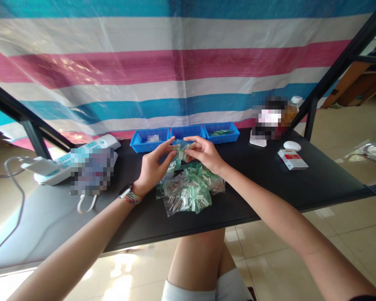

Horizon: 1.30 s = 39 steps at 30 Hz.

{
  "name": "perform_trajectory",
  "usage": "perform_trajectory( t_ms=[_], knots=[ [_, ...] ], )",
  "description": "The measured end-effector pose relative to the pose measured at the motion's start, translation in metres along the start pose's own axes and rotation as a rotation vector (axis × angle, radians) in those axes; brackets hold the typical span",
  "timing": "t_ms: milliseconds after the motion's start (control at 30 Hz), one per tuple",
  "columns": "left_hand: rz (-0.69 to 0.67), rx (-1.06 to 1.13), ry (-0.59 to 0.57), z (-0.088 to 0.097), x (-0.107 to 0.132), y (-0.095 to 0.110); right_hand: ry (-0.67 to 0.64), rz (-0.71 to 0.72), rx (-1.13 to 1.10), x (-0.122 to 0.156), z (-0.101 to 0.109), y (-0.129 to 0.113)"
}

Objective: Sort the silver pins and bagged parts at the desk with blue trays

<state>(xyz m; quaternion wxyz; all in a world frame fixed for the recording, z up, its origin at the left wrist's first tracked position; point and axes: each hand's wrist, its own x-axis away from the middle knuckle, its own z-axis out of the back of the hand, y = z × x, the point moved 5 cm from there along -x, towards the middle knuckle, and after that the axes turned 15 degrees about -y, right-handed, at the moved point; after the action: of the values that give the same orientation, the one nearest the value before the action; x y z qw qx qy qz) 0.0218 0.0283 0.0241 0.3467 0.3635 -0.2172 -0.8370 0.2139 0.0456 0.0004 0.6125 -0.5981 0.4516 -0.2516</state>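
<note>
Between my two hands is a small clear plastic bag (182, 151) with short pale rods in it, held up just in front of the blue bins. My left hand (156, 165) pinches its left side with thumb and fingers. On the right side, my right hand (205, 154) grips the bag with its fingers bent. Below them on the black table lies a pile of small green and clear bags (192, 190) filled with short metallic and white pieces. The pile partly lies behind my hands.
Blue bins stand at the back: the left bin (148, 141) holds clear bits, the right bin (222, 133) green ones. A power strip (87, 150) with cables lies left. At right are a red-white box (293, 159), a white oval object (292, 146) and a bottle (294, 109).
</note>
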Motion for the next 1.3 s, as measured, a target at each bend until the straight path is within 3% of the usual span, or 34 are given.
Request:
perform_trajectory(
  t_ms=[200, 333, 433, 533, 667, 767, 900, 967, 1033, 1133, 1300],
  knots=[
    [-0.208, -0.194, -0.085, 0.001, -0.001, 0.015, -0.02, -0.029, -0.096, 0.003, -0.003, -0.002],
    [-0.141, -0.198, -0.066, -0.001, -0.002, 0.002, -0.097, -0.09, -0.044, 0.005, -0.008, -0.001],
    [-0.054, -0.129, -0.016, 0.001, -0.002, -0.005, -0.036, -0.028, 0.18, 0.007, -0.005, -0.006],
    [-0.033, -0.065, -0.048, -0.001, -0.003, -0.007, 0.036, 0.062, 0.379, 0.009, -0.003, -0.01],
    [-0.011, 0.017, -0.087, -0.006, -0.004, -0.008, -0.039, -0.006, 0.306, 0.005, -0.001, -0.005],
    [0.043, 0.097, -0.088, -0.007, -0.005, -0.011, 0.072, 0.047, 0.278, 0.001, 0.024, -0.016],
    [0.089, -0.045, -0.195, -0.01, -0.006, -0.019, 0.485, 0.146, 0.43, 0.011, 0.092, -0.041],
    [0.119, -0.187, -0.252, -0.011, -0.006, -0.025, 0.644, 0.079, 0.592, 0.021, 0.122, -0.047],
    [0.17, -0.294, -0.269, -0.011, -0.006, -0.032, 0.707, -0.046, 0.747, 0.028, 0.142, -0.047],
    [0.229, -0.347, -0.288, -0.009, -0.006, -0.041, 0.771, -0.139, 0.988, 0.035, 0.15, -0.048],
    [0.243, -0.35, -0.366, -0.013, -0.006, -0.047, 0.716, -0.237, 1.162, 0.034, 0.131, -0.047]
  ],
)
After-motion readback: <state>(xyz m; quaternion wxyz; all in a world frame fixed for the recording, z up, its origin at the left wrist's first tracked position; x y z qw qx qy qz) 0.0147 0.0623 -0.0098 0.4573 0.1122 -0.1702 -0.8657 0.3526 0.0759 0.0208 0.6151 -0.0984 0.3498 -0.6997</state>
